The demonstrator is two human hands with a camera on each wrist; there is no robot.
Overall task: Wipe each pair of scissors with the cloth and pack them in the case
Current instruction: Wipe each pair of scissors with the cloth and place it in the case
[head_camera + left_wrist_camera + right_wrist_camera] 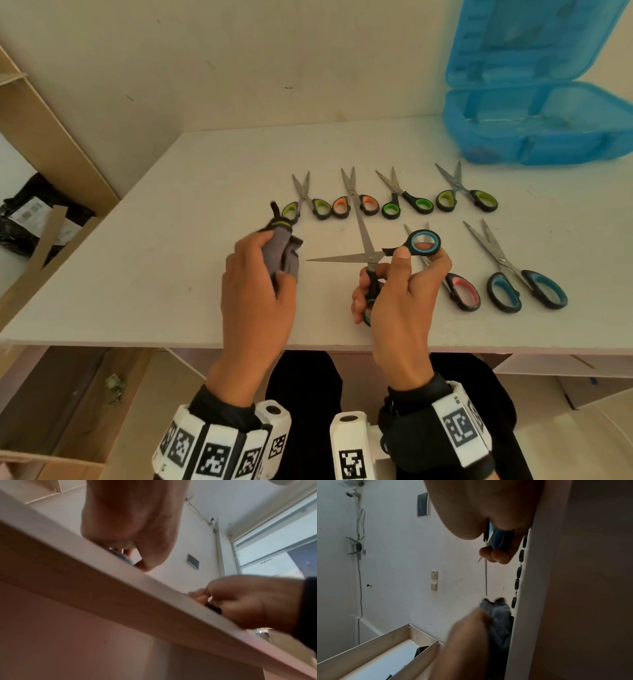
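Head view: left hand (pixel 255 291) clutches cloth (pixel 282 251); right hand (pixel 400 294) grips splayed scissors (pixel 371 260); wristband reads "R5".

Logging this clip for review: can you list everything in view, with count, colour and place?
Held scissors: one, teal-ringed handles, blades spread, over the table's front.
Cloth: one, grey, bunched in the left hand.
Back row of scissors: four pairs, three green-lined, one orange-lined.
Pink-lined scissors: one, right of the held pair.
Large teal scissors: one, front right.
Case: one, blue translucent, open, back right corner.
Table: one, white.
Black bag: one, shelf at left.
Left hand: grips the cloth.
Right hand: grips the held scissors' handles.
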